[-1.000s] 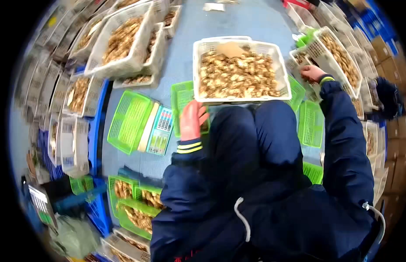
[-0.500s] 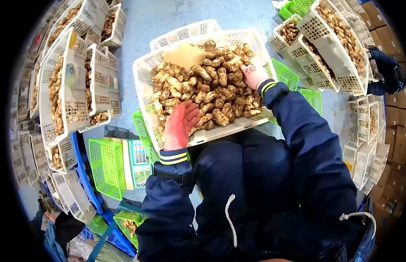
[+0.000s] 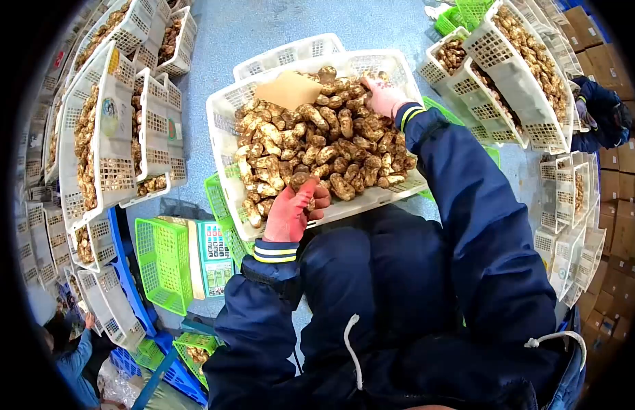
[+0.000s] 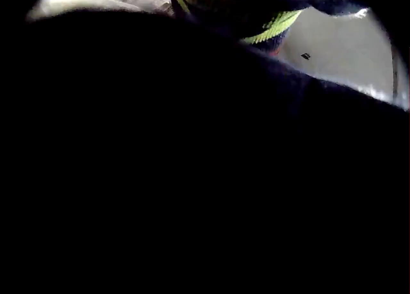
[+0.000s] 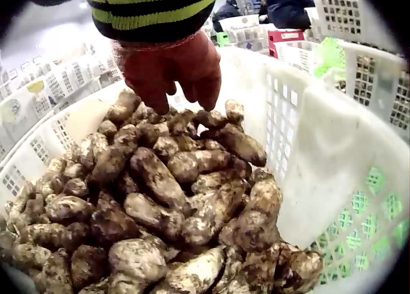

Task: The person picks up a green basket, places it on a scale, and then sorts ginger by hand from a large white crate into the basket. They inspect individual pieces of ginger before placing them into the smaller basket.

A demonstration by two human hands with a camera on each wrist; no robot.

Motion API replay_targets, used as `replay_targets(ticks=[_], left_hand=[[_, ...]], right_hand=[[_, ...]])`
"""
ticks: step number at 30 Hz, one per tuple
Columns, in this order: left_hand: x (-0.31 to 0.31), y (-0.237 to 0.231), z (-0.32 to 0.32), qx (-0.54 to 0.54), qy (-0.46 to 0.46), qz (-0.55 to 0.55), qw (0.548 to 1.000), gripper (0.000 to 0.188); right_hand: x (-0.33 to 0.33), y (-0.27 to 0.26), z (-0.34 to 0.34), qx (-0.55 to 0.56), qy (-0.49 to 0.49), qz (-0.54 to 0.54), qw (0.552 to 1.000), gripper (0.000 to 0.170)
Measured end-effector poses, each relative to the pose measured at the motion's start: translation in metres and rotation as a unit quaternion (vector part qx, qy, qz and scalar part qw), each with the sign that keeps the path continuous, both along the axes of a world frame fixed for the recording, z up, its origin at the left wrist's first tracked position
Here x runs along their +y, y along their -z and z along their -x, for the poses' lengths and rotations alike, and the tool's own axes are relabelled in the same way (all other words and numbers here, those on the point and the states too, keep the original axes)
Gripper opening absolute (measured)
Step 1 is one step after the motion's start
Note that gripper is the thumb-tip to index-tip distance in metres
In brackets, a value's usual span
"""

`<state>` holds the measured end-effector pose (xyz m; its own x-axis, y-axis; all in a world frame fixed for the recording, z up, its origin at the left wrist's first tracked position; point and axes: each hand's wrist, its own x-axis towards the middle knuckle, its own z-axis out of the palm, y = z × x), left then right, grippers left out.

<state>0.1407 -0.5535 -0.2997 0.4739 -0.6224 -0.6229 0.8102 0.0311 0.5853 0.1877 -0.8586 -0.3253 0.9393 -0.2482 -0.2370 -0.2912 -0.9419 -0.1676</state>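
Note:
A white perforated crate [image 3: 225, 198] piled with dirt-streaked matsutake mushrooms [image 3: 269, 140] sits tilted in front of the person's knees. A piece of tan cardboard [image 3: 288, 90] lies on the pile's far side. At the near left corner, the gloved left hand [image 3: 290, 213] curls its fingers round a matsutake mushroom [image 3: 300, 180], whose brown cap shows above the thumb. Across the crate, at its far right, the gloved right hand [image 3: 386, 99] reaches down. Seen from the right wrist, that hand [image 5: 173, 69] has bent, parted fingers, tips touching the pile. Dark sleeve covers most of the left wrist view.
Left of the crate are a green basket [image 3: 161, 263] and a scale with a keypad [image 3: 215, 249]. Stacked white crates of mushrooms [image 3: 153, 130] stand on the left, more crates [image 3: 522, 82] on the right. Another person [image 3: 78, 369] is at lower left.
From apart, both hands have come to the mushrooms, with the crate nearer in view. In the last half second the left fingers curled round a mushroom and the right hand moved farther back.

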Motion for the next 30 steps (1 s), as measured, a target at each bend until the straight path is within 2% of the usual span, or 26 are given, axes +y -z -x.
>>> replay_targets(ticks=[1,2,4,5,6,7,8,10,11,12,14,15,16,17,18,20,21,22,23,24,26,27,28,30], left_hand=[[0.001,0.000,-0.001,-0.004,0.001,-0.006,1.000,0.041],[0.002,0.001,-0.002,-0.008,0.000,-0.011,1.000,0.041],[0.004,0.001,-0.001,-0.004,-0.009,-0.008,1.000,0.040],[0.002,0.000,-0.002,-0.009,-0.021,-0.048,0.999,0.039],[0.002,0.000,-0.002,-0.015,-0.032,-0.087,0.996,0.038],[0.007,0.010,-0.003,0.012,-0.063,-0.055,0.996,0.034],[0.008,0.011,-0.003,0.013,-0.065,-0.051,0.997,0.034],[0.009,0.012,-0.001,0.036,-0.085,0.046,0.995,0.037],[0.012,0.026,-0.001,0.038,-0.059,0.078,0.994,0.048],[0.010,0.021,0.002,0.036,-0.060,0.079,0.994,0.048],[0.005,0.006,0.011,-0.013,-0.092,0.024,0.995,0.059],[0.015,0.015,0.009,-0.002,-0.075,0.059,0.995,0.065],[0.015,0.009,0.009,-0.043,-0.075,0.020,0.996,0.059],[0.018,0.004,0.008,-0.056,-0.069,0.014,0.996,0.058],[0.020,0.000,0.007,-0.068,-0.062,0.009,0.996,0.058],[0.021,0.002,0.003,-0.071,-0.045,0.001,0.996,0.051],[0.021,0.003,0.003,-0.061,-0.043,0.020,0.997,0.049],[0.021,0.004,0.004,-0.050,-0.042,0.039,0.997,0.047],[0.018,0.000,0.005,-0.041,-0.048,0.041,0.997,0.043],[0.015,-0.002,0.006,-0.040,-0.049,0.044,0.997,0.043],[0.008,-0.007,0.006,-0.041,-0.017,0.040,0.998,0.041],[0.005,-0.009,0.007,-0.041,-0.014,0.045,0.998,0.041],[0.002,-0.012,0.007,-0.042,-0.015,0.045,0.998,0.041],[-0.002,-0.018,0.009,-0.031,-0.010,0.060,0.998,0.042]], right_hand=[[-0.005,0.004,0.001,0.100,0.036,-0.038,0.994,0.051],[-0.004,0.008,0.010,-0.001,0.042,-0.015,0.999,0.050],[-0.017,0.008,0.018,-0.009,0.095,-0.155,0.983,0.045],[-0.016,-0.006,0.027,0.039,0.108,-0.204,0.972,0.039],[-0.019,-0.012,0.042,0.096,0.096,-0.328,0.935,0.041],[-0.022,-0.008,0.058,0.075,-0.069,-0.283,0.954,0.041],[-0.025,-0.001,0.070,0.055,-0.234,-0.229,0.943,0.040],[0.004,-0.047,0.072,0.235,-0.040,-0.211,0.948,0.038],[-0.004,-0.023,0.066,0.137,-0.051,-0.147,0.978,0.040],[-0.001,-0.020,0.053,0.077,0.038,-0.117,0.989,0.045],[0.006,0.003,0.020,0.071,0.081,-0.024,0.994,0.054],[0.006,0.030,0.012,0.050,0.097,-0.033,0.993,0.058],[0.008,0.050,0.007,0.031,0.114,-0.044,0.992,0.062],[0.010,0.049,0.006,0.047,0.115,-0.021,0.992,0.066],[0.009,0.043,0.007,0.078,0.131,-0.057,0.987,0.066],[-0.002,0.045,0.015,0.041,0.144,-0.074,0.986,0.067],[-0.007,0.029,0.024,0.023,0.147,-0.162,0.976,0.066],[-0.010,0.022,0.033,-0.018,0.173,-0.356,0.918,0.067],[-0.009,0.015,0.045,-0.055,0.195,-0.530,0.824,0.068],[-0.002,0.005,0.061,-0.089,0.210,-0.682,0.695,0.069],[0.018,-0.031,0.080,-0.120,0.131,-0.709,0.682,0.072],[0.025,-0.040,0.086,-0.107,0.132,-0.741,0.649,0.075],[0.034,-0.047,0.090,-0.137,0.089,-0.717,0.677,0.076],[0.052,-0.067,0.093,-0.122,0.066,-0.703,0.698,0.078]])
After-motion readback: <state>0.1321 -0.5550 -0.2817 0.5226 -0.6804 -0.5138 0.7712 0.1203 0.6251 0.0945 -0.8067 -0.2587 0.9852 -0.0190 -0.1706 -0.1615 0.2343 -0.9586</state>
